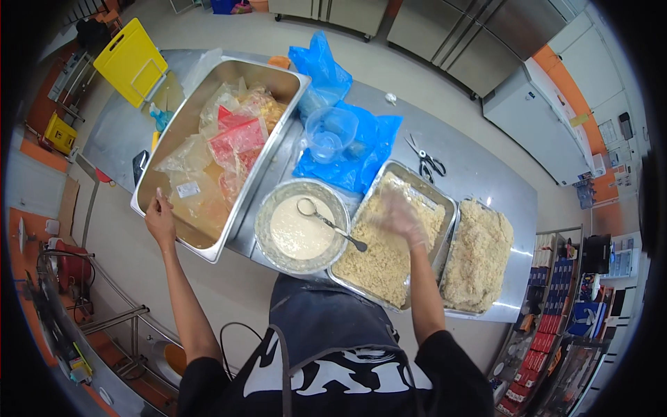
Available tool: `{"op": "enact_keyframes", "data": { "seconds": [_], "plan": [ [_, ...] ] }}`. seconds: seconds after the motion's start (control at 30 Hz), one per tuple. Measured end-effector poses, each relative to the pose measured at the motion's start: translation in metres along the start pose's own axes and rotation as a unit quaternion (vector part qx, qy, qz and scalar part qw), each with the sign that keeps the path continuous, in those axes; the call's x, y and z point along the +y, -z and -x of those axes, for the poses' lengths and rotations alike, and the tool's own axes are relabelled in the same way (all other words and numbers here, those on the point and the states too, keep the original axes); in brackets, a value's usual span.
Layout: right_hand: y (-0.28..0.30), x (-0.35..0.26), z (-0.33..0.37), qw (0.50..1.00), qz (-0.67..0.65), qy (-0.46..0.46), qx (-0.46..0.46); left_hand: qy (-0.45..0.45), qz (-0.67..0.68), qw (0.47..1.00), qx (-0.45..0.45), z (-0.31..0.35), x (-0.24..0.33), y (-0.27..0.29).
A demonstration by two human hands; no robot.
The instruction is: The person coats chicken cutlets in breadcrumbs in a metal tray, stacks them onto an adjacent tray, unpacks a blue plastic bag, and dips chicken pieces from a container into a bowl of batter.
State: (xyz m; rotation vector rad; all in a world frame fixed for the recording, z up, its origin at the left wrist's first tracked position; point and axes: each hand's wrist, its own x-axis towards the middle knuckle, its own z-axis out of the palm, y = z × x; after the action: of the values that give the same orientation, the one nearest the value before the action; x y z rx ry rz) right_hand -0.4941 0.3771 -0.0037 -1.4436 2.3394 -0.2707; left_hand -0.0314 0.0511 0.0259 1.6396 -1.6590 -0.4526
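My left hand (161, 221) grips the near left rim of a large deep steel pan (226, 251), fingertips over its inner side. Inside the pan lie clear plastic bags (186, 156) and a red-printed bag (237, 139) with pale and orange food in them. Smeared by motion, my right hand (401, 221) is over a steel tray (447, 208) of coarse crumbs (379, 260); it seems to wear a thin clear glove. Between my hands stands a round metal bowl (262, 233) of pale batter (295, 233), with a metal spoon-like utensil (330, 222) lying across it.
To the right, another tray holds heaped crumb-coated pieces (477, 257). Behind the bowl are blue plastic bags (354, 156) with clear plastic tubs (331, 132). Black-handled scissors (426, 160) lie on the steel table (479, 170). A yellow board (130, 62) stands at the far left.
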Motion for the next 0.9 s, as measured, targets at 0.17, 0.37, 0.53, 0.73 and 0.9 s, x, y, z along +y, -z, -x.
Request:
{"op": "enact_keyframes", "data": {
  "seconds": [0.17,0.37,0.53,0.73,0.9],
  "plan": [
    [-0.049,0.035,0.028,0.996,0.059,0.042,0.043,0.001,0.000,1.000,-0.005,-0.002,0.001,-0.007],
    [-0.024,0.030,0.074,0.985,-0.054,0.013,0.164,-0.192,0.230,0.940,0.163,-0.018,0.141,-0.003],
    [-0.003,0.019,0.117,0.960,-0.038,-0.017,0.275,-0.368,0.200,0.907,-0.036,-0.067,0.318,-0.140],
    [-0.018,0.008,0.161,0.924,-0.162,-0.080,0.338,-0.213,-0.092,0.927,-0.293,-0.179,0.319,-0.328],
    [-0.022,0.014,0.191,0.894,-0.275,-0.118,0.333,-0.142,-0.128,0.924,-0.332,-0.187,0.312,-0.398]
  ]
}}
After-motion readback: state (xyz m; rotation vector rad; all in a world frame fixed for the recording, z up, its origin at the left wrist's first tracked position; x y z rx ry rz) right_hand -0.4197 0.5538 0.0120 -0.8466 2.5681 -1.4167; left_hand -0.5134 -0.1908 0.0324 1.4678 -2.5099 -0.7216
